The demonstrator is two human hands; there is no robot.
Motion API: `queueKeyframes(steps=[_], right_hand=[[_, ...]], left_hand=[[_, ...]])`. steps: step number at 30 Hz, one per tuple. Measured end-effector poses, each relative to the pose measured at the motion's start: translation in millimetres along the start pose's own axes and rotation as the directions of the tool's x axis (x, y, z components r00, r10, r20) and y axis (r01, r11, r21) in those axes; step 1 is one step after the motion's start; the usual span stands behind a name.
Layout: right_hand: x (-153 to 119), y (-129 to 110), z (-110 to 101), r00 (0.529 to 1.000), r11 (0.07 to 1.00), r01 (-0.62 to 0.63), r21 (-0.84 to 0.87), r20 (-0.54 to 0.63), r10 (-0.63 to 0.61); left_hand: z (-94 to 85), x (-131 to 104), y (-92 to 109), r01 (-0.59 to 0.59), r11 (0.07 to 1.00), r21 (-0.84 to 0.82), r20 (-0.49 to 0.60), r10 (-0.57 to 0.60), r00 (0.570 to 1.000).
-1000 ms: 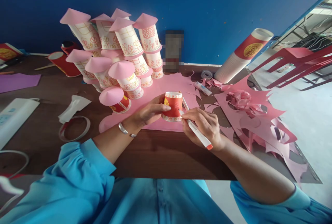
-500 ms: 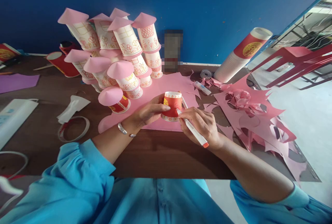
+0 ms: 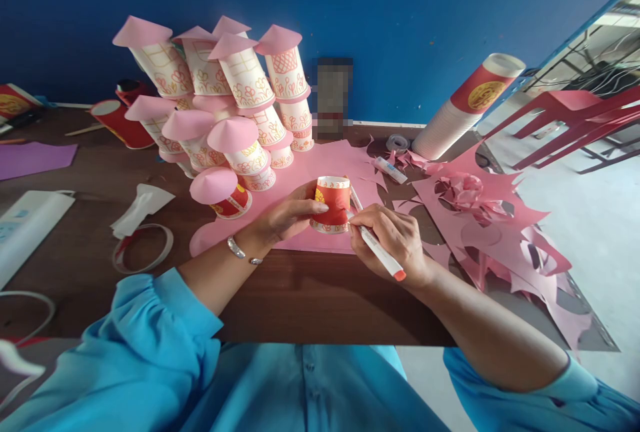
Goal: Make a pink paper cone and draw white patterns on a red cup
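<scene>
My left hand (image 3: 295,211) grips a red paper cup (image 3: 330,209) with white bands and small drawn marks at both ends, its thumb lying on the near side. The fingers behind the cup are mostly hidden. Pinched in my right hand (image 3: 393,239) is a white marker (image 3: 380,253) with an orange-red end, its tip close to the cup's right side. Whether the tip touches the cup I cannot tell. Both hands are above the front of a pink paper sheet (image 3: 325,162). A paler red drawn patch shows on the cup's red face.
Decorated cup towers (image 3: 247,82) with pink cone roofs stand at the back left. Pink paper scraps (image 3: 480,225) cover the right side, near a tall leaning cup stack (image 3: 460,105). A glue stick (image 3: 391,169), tape roll (image 3: 143,249) and power strip (image 3: 35,229) lie about.
My right hand and the marker have shifted slightly right and down, the tip sliding toward the cup's right edge. My left hand and the cup stay nearly still.
</scene>
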State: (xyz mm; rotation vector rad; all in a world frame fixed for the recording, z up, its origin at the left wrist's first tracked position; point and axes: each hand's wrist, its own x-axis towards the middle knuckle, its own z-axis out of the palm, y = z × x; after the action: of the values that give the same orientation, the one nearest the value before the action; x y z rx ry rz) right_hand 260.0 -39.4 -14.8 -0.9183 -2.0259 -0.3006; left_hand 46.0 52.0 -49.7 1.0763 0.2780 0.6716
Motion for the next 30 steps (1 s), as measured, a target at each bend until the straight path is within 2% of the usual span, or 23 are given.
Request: queueKeyframes(steps=[8, 17, 30], right_hand=[[0.2, 0.0, 0.0, 1.000, 1.000, -0.017, 0.003, -0.007, 0.017], [0.5, -5.2, -2.7, 0.999, 0.997, 0.039, 0.059, -0.012, -0.038], [-2.1, 0.0, 0.5, 0.999, 0.999, 0.034, 0.027, 0.017, -0.034]], left_hand=[[-0.8, 0.4, -1.1, 0.001, 1.000, 0.021, 0.015, -0.001, 1.000], [2.1, -1.3, 1.7, -0.040, 0.999, 0.016, -0.016, 0.040, 0.999], [2.1, 0.5, 1.6, 0.016, 1.000, 0.002, -0.030, -0.016, 0.999]])
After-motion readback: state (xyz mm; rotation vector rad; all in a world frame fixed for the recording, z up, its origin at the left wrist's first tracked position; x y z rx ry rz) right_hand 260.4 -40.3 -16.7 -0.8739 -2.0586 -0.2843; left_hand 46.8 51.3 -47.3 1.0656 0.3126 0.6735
